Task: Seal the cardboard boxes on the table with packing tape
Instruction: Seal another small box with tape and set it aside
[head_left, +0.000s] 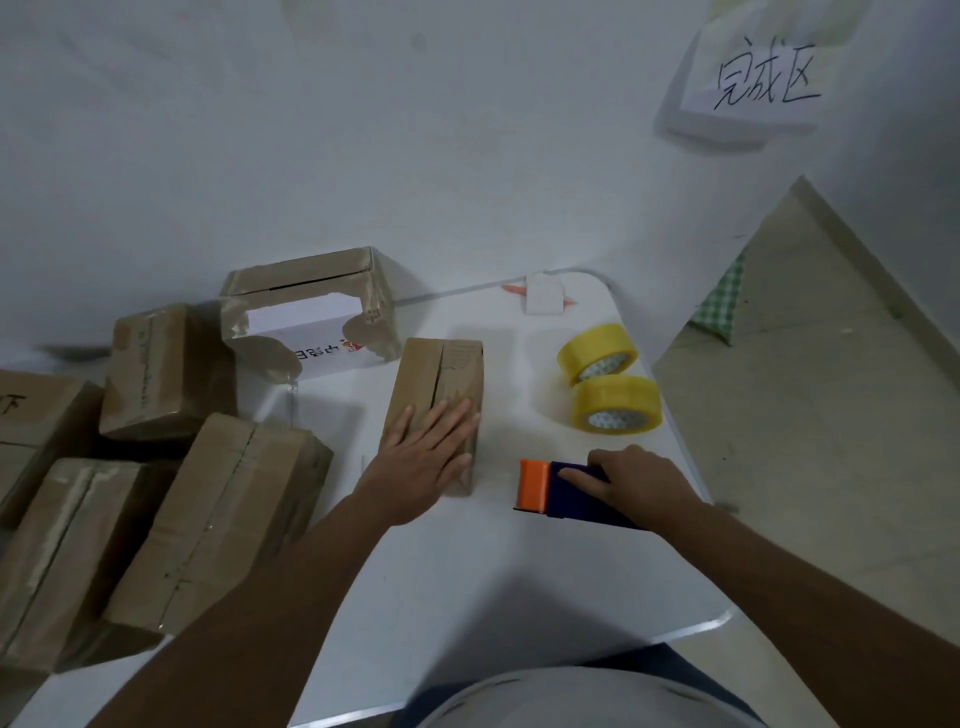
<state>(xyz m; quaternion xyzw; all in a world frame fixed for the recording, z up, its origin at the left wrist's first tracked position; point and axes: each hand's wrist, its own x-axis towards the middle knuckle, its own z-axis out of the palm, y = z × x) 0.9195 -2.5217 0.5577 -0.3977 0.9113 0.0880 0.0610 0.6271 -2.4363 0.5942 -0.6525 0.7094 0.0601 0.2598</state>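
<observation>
Bench (519, 571): white, smooth and hard; a light carton will likely skate on it unless pinned down.
Stacked cartons (156, 493): a cluster at the left of the bench, most with tape seams showing; probably stiff at the edges, softer mid-panel.
Large torn box (311, 312): at the back by the wall, brown tape over a white printed face, its top slit open.
Small box (439, 395): stands alone mid-bench, between the cluster and the tape rolls, its centre seam running away from the person. Looks light, thin-walled and easy to dent; best held by flat pressure on the top near one end, or by the side walls, never over the seam.
Left hand (426, 452): fingers straight, palm flat on the near end of the small box, pressing it down rather than gripping.
Tape dispenser (566, 491): blue body, orange head, lying on the bench right of the small box; rigid, and its cutter is presumably sharp, so take it by the handle.
Right hand (634, 480): fingers curled round the dispenser's handle, grasping it.
Tape rolls (608, 382): two yellowish rolls touching, near the far right edge; slick-sided.
</observation>
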